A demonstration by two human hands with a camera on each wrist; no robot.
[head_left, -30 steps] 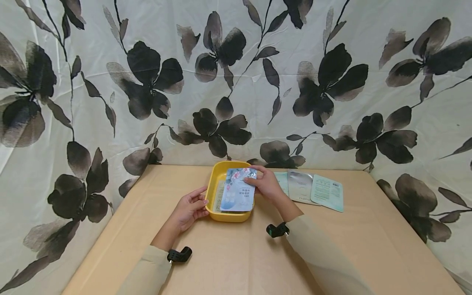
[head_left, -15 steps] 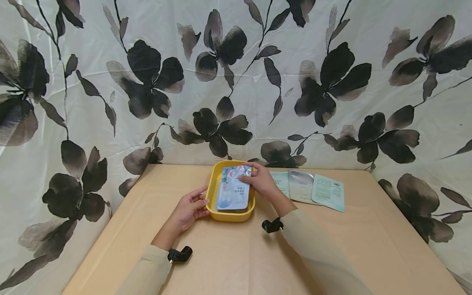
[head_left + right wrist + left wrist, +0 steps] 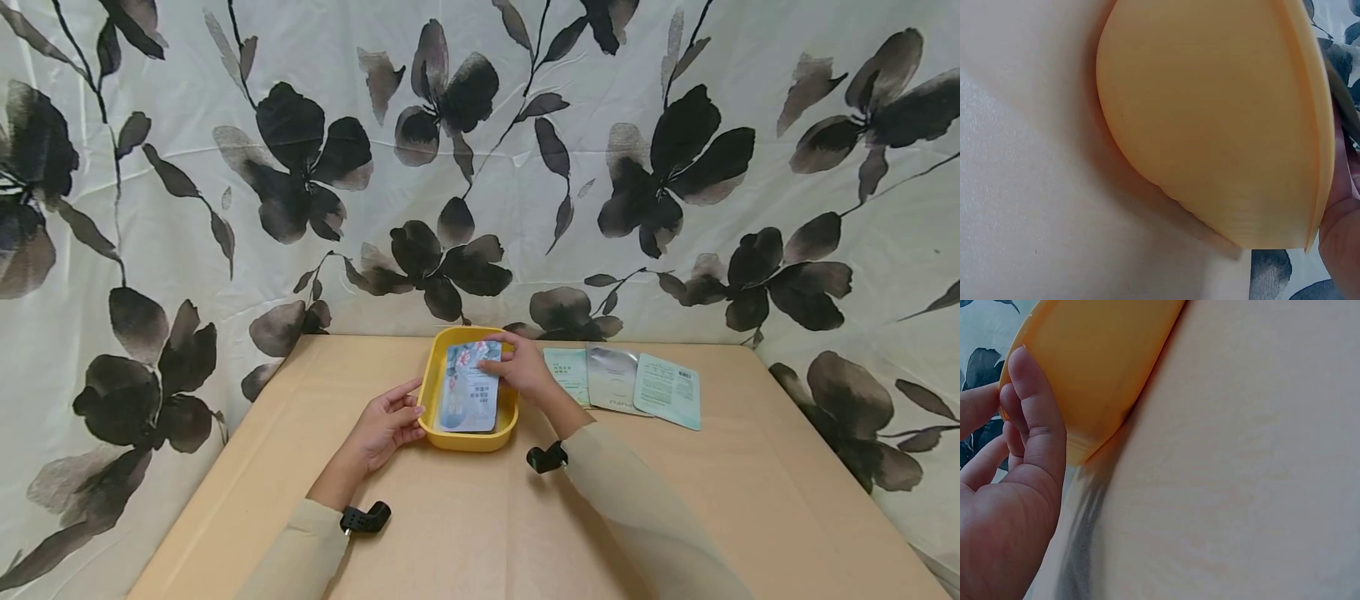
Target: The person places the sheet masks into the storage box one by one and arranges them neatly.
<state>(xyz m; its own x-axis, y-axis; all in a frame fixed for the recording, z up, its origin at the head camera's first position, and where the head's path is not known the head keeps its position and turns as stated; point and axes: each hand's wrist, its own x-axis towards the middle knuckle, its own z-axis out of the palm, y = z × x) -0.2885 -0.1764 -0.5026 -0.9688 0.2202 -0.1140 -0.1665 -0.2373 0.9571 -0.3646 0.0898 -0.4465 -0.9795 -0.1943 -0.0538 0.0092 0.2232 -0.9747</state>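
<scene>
A yellow plastic tray (image 3: 468, 443) with raised walls stands near the table's far edge. My left hand (image 3: 384, 427) pinches its left rim; in the left wrist view the thumb of that hand (image 3: 1019, 506) lies along the tray's wall (image 3: 1104, 369). Inside the tray is a blue sheet-mask packet (image 3: 467, 402) with pink flowers and printed text. My right hand (image 3: 528, 372) holds this packet by its upper right side, thumb on top. From the right wrist, the tray's outer wall (image 3: 1210, 125) hides most of the right hand (image 3: 1342, 234) and the packet.
To the tray's right, three more packets lie on the table (image 3: 450, 525): a pale green one (image 3: 566, 371), a silver one (image 3: 611, 385) and a mint one (image 3: 666, 392), partly overlapping. A flower-printed cloth (image 3: 540, 208) hangs behind the table.
My right hand has moved left with the blue packet, from the tray's right side to over its middle. The pale green packet shows more now. My left hand keeps its place on the rim.
</scene>
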